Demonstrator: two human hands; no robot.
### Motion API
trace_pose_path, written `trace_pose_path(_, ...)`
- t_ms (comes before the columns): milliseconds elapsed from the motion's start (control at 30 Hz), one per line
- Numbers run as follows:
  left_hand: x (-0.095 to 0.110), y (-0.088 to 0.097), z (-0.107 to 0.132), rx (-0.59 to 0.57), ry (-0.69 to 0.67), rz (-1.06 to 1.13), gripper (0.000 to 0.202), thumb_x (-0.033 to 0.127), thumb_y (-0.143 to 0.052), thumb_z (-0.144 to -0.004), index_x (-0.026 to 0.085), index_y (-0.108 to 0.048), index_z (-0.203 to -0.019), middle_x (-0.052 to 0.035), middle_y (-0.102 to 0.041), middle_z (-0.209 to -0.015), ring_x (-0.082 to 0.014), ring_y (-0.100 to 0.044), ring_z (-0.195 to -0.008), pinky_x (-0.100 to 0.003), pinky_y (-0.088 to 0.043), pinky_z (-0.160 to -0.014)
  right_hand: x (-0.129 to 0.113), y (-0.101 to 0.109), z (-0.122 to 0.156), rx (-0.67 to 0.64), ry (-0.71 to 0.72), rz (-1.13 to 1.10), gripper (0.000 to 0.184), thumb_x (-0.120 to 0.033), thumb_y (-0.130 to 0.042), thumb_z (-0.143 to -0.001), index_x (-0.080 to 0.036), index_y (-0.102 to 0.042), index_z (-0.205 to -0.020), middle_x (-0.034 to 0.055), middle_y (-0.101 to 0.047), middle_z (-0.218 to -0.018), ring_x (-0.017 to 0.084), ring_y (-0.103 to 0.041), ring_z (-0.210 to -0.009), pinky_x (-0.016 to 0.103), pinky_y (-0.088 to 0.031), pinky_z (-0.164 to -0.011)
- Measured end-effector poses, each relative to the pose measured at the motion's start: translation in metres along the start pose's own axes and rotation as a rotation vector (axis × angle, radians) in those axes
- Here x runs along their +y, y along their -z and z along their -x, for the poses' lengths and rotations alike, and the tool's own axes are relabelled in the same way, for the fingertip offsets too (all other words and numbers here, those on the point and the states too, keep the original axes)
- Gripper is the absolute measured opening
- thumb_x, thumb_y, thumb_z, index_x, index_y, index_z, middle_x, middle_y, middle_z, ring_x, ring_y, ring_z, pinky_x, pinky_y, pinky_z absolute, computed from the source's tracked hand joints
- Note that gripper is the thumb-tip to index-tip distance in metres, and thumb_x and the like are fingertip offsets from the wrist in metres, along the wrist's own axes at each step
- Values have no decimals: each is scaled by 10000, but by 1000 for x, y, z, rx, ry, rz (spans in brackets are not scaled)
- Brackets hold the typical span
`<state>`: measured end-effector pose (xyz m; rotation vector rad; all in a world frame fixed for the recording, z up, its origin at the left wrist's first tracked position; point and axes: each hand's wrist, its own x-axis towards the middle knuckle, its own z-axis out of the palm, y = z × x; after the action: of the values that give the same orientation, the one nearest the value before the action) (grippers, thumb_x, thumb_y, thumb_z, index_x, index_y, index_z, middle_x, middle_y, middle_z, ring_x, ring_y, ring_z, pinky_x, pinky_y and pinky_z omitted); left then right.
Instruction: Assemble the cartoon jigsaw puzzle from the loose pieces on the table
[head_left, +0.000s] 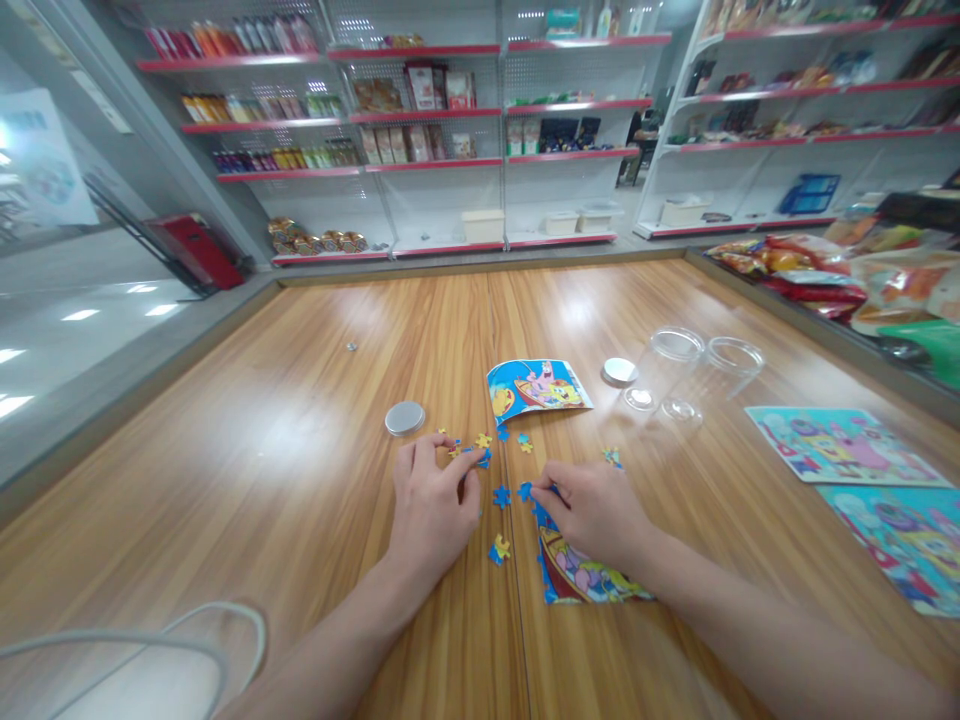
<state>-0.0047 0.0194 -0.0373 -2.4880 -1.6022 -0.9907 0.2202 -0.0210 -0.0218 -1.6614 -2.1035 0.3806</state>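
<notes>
My left hand (435, 495) rests over loose puzzle pieces with its fingers apart, the index fingertip at a blue piece (486, 460). Yellow-and-blue pieces (484, 440) lie just beyond those fingers. My right hand (596, 505) is closed in a pinch at a blue puzzle piece (526, 491), above the upper left corner of a partly joined puzzle (574, 575). That hand hides much of the puzzle's top. Between the hands lie a blue piece (502, 496) and a yellow-and-blue piece (499, 549). A curled cartoon picture sheet (536, 388) stands beyond them.
Two clear jars (671, 365) (731, 360) stand at the right beside a white lid (620, 372). A grey lid (405, 418) lies left. Two cartoon boards (847, 445) (900, 540) are at the far right. A pale cable (225, 610) loops at front left; stocked shelves (420, 115) stand behind.
</notes>
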Motion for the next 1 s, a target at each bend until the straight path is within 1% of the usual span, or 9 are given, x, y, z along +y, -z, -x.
trace_pose_path(200,2,4,-1,-21,-51,98,319,47,-537,-877,257,-776,-879,-92,-563,-1131,-288,-467,-1123,-477,-477,-964,1,-2,-1,4,4,7,175,-325,-588,-942,-240,-684,-822,-12,-739,-732,170,-685,-666,263,-316,-591)
trace_pose_path(333,7,6,-1,-37,-48,84,213,211,-634,-890,231,-712,-1088,-113,-555,-1182,-310,-460,-1158,-510,-455,-1004,1,-2,-1,5,4,21,185,-324,-587,-945,-235,-685,-816,-5,-740,-733,170,-684,-663,266,-314,-593)
trace_pose_path(400,11,8,0,-85,-52,67,395,308,-694,-851,218,-636,-1231,-134,-532,-1247,-342,-441,-1206,-546,-433,-1024,2,-2,0,6,4,26,182,-321,-587,-946,-235,-685,-820,-5,-740,-731,169,-682,-660,267,-311,-590)
trace_pose_path(533,15,12,1,-159,-61,66,602,189,-664,-748,202,-526,-1334,-155,-491,-1351,-377,-397,-1288,-577,-407,-1037,2,-3,1,14,7,39,176,-324,-594,-939,-233,-682,-816,-3,-742,-735,171,-684,-666,272,-306,-588)
trace_pose_path(600,15,14,1,-161,-49,73,633,102,-619,-660,190,-541,-1281,-150,-504,-1352,-379,-392,-1297,-576,-405,-1037,2,-3,1,15,7,37,178,-322,-592,-939,-235,-680,-812,-5,-744,-737,173,-687,-670,272,-305,-589)
trace_pose_path(667,16,15,1,-139,-17,56,544,82,-604,-636,181,-590,-1171,-142,-536,-1320,-384,-395,-1282,-586,-397,-1036,2,-2,0,10,6,31,178,-318,-589,-941,-237,-682,-811,-7,-745,-735,171,-685,-665,271,-305,-588)
trace_pose_path(767,17,13,0,-109,14,9,262,188,-649,-752,191,-657,-1014,-133,-569,-1272,-403,-389,-1261,-616,-385,-1024,1,-2,0,6,3,31,179,-320,-593,-938,-235,-686,-811,-3,-743,-729,170,-681,-654,270,-307,-587)
trace_pose_path(833,17,12,1,-105,2,2,168,230,-649,-813,216,-691,-974,-115,-577,-1259,-402,-383,-1256,-617,-386,-1015,1,-1,0,10,1,36,181,-323,-591,-938,-235,-686,-812,-2,-741,-726,170,-680,-653,270,-307,-585)
trace_pose_path(1000,12,9,2,-77,-43,34,275,79,-561,-838,281,-739,-898,-59,-578,-1256,-365,-381,-1263,-586,-386,-1020,0,-1,0,3,-3,31,173,-324,-595,-935,-240,-687,-815,-9,-739,-724,169,-682,-657,268,-306,-582)
